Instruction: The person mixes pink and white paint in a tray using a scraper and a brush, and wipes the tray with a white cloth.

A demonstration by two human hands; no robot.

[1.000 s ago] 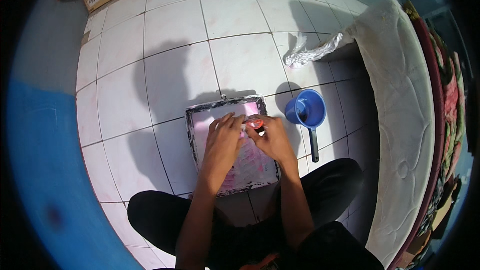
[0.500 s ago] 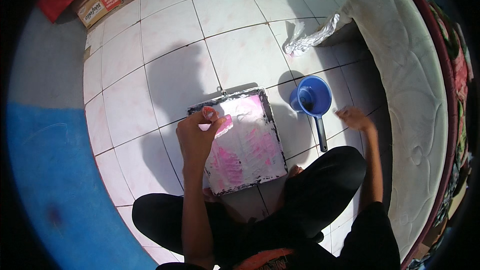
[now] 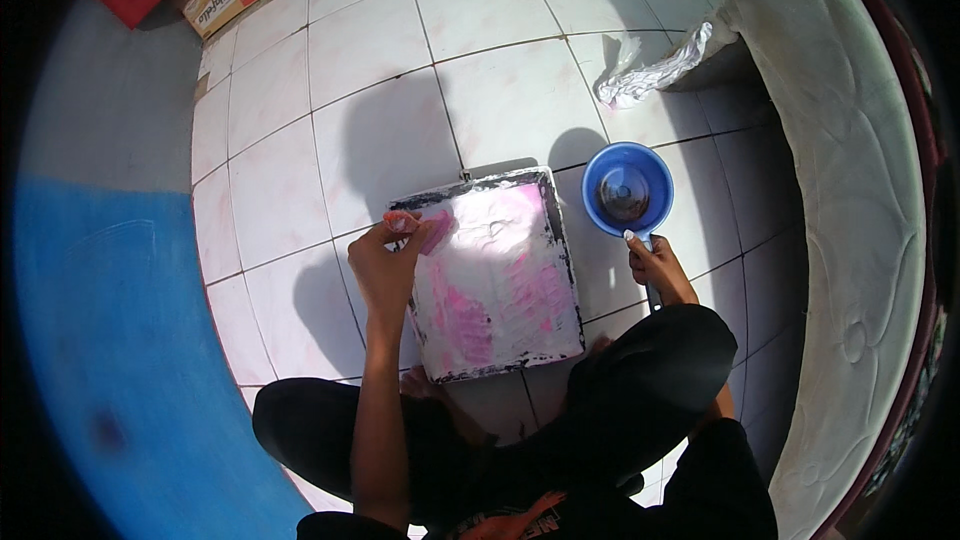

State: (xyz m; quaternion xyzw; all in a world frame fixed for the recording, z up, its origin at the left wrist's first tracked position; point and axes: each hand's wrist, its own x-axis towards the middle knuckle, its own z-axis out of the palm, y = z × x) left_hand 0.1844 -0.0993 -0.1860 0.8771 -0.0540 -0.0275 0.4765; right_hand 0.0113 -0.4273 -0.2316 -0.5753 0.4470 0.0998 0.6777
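Lengthwise, dipper [image 3: 659, 190], handle [image 3: 654, 297] toward knee [image 3: 685, 350]

A quilted mattress [image 3: 850, 210] at 3 o'clock marks a home, its tiled floor [image 3: 510, 90] meeting a blue-painted wall [image 3: 110, 320] at 9 o'clock.

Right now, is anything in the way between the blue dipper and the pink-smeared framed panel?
Nothing visible: only floor tile lies between the blue dipper and the framed panel. The right hand is at the dipper's handle.
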